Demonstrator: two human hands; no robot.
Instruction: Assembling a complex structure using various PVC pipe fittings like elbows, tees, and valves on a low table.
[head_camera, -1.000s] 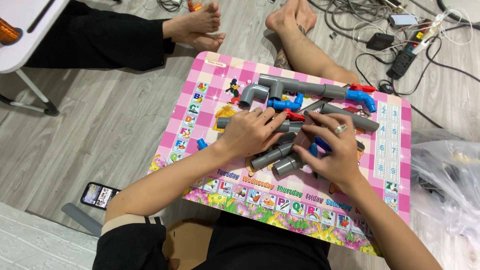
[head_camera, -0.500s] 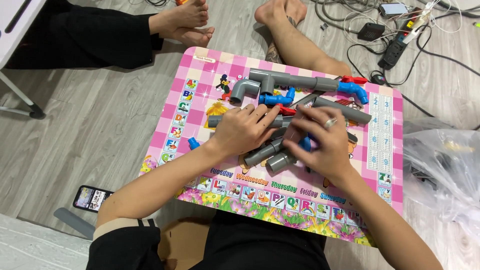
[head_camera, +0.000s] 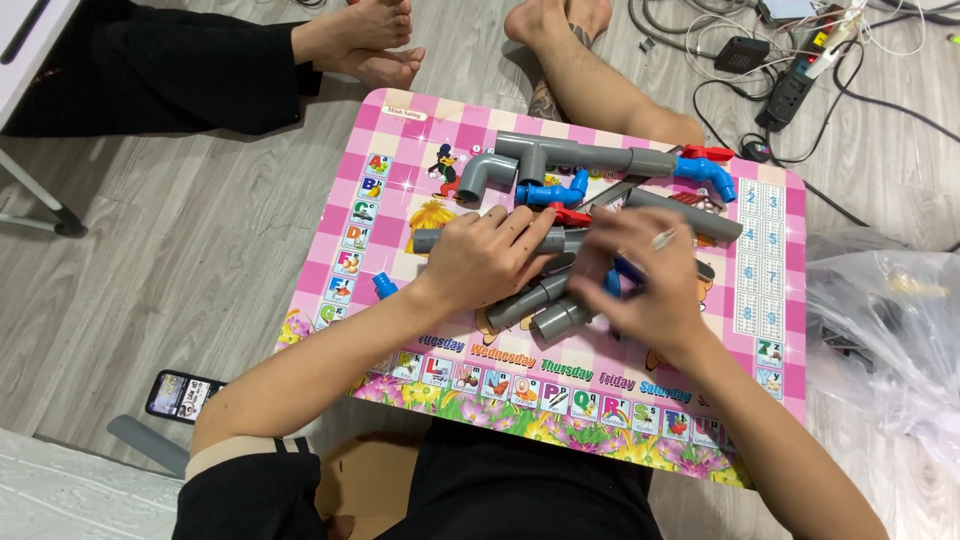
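At the far left, on the grey wood-look floor (head_camera: 170, 230), we see a smartphone (head_camera: 182, 394) lying face up just beside our left forearm. Moving right, a pink checkered children's surface (head_camera: 400, 150) printed with letters, pictures and number grids carries a cluster of pipe parts. A small blue cap (head_camera: 384, 288) sits on the surface near our left wrist. Our left hand (head_camera: 485, 262) lies over the middle of the pile, its grip closed around a short grey pipe piece (head_camera: 430, 240) whose end sticks out to the left of the knuckles. Beneath both hands two grey pipe stubs (head_camera: 545, 308) lie tilted side by side, their open ends pointing toward us. Above the hands, a grey elbow fitting (head_camera: 482, 174) joins a long grey pipe run (head_camera: 590, 155) stretching right to a blue elbow (head_camera: 708, 176) with a red valve handle (head_camera: 708, 153) beside it; a blue fitting (head_camera: 550, 193) lies just below that run. Our right hand (head_camera: 640, 275), motion-blurred and wearing a ring, rests on the pipes next to the left hand; we cannot tell whether its grip is clamped on anything. Another person's bare feet (head_camera: 370, 45) rest on the floor beyond the surface. To the far right lie a clear plastic bag (head_camera: 885, 330) and, above it, a power strip with tangled cables (head_camera: 800, 70).
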